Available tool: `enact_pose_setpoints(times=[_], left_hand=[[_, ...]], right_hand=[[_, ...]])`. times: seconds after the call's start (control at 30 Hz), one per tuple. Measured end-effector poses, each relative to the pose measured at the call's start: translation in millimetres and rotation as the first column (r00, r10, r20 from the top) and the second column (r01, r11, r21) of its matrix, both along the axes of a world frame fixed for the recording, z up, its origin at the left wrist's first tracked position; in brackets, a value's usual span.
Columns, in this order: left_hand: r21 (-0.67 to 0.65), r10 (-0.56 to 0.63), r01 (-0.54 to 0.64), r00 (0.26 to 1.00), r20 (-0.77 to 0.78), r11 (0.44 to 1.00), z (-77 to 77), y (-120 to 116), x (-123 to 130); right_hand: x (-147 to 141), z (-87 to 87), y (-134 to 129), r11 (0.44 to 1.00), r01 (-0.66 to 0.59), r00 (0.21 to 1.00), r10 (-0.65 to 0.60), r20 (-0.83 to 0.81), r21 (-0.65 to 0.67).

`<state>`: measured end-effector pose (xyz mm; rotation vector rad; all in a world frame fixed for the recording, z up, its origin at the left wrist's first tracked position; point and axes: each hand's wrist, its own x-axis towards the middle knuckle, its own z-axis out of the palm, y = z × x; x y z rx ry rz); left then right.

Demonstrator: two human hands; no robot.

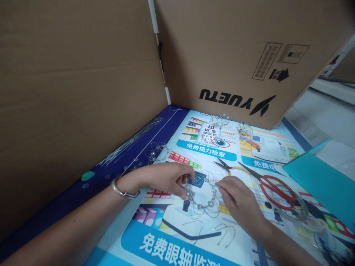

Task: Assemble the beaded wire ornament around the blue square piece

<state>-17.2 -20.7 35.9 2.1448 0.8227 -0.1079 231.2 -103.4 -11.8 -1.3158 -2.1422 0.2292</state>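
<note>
My left hand [169,181] pinches a loop of silver wire strung with clear beads [203,201], holding it above a printed poster mat [191,244]. My right hand [238,199] grips a thin end of the same wire from the other side. Just beyond it lie yellow-handled pliers [235,169], and red-handled scissors [277,192] rest to the right. Several bent wire pieces [210,232] lie below the hands. A metal bangle [124,190] circles my left wrist.
Cardboard box panels [83,74] stand along the left and back of the mat. A bundle of straight wires [133,142] and beaded wire loops [156,153] lie on the dark blue strip at left. Tangled wire pieces [219,120] sit at the back. A teal folder [318,181] lies at right.
</note>
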Motion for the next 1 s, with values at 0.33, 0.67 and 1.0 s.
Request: enact_pose_setpoints(times=[0.33,0.67,1.0], left_hand=[[0.009,-0.018,0.018,1.000,-0.002,1.000,-0.1,0.6,-0.2],[0.024,-0.043,0.043,0.999,-0.007,0.999,0.1,0.8,-1.4],[0.019,-0.028,0.028,1.000,-0.009,0.999,3.1,1.0,-2.0]], right_hand=[[-0.3,0.0,1.2,1.000,-0.006,1.000,0.006,0.005,0.005],[-0.7,0.9,-0.5,0.999,-0.001,1.000,0.001,-0.010,-0.037],[-1.9,1.8,0.2,0.995,-0.013,0.992,0.001,-0.128,-0.097]])
